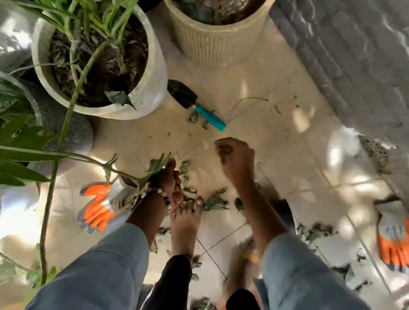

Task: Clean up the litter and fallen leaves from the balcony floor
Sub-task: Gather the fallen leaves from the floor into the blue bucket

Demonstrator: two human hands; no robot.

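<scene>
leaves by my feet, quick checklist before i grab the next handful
1. Right hand free for more: not ok, its fingers are curled, seemingly round bits of leaf.
2. Left hand free: cannot tell, it reaches down at the leaves near the bare foot, fingers partly hidden.
3. Leaves left on the floor: ok, plenty scattered around both feet and toward the wall.
4. Trowel out of the way: ok, it lies beyond the hands by the white pot.
5. Gloves worn: not ok, the left glove and right glove lie on the tiles.
</scene>
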